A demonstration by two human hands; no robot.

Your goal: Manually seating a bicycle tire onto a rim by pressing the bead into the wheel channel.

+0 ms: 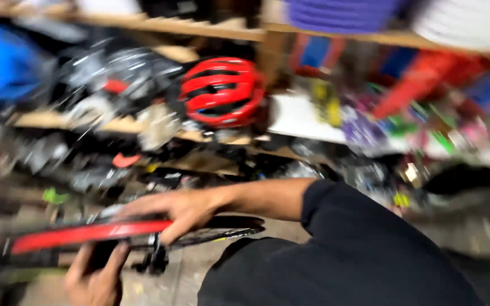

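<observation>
A bicycle wheel with a red rim [86,232] and a black tyre lies almost flat in front of me at the lower left, blurred by motion. My right hand [180,209] reaches across from the right in a black sleeve and rests over the rim's top edge with its fingers curled on it. My left hand [94,277] grips the wheel from underneath at the bottom left. A small black part hangs below the rim between both hands.
Wooden shelves [160,25] fill the wall ahead. A red and black helmet [222,90] sits at the middle, a blue helmet [4,65] at the far left, with bagged parts and colourful packages [404,113] to the right. Floor [182,277] shows below.
</observation>
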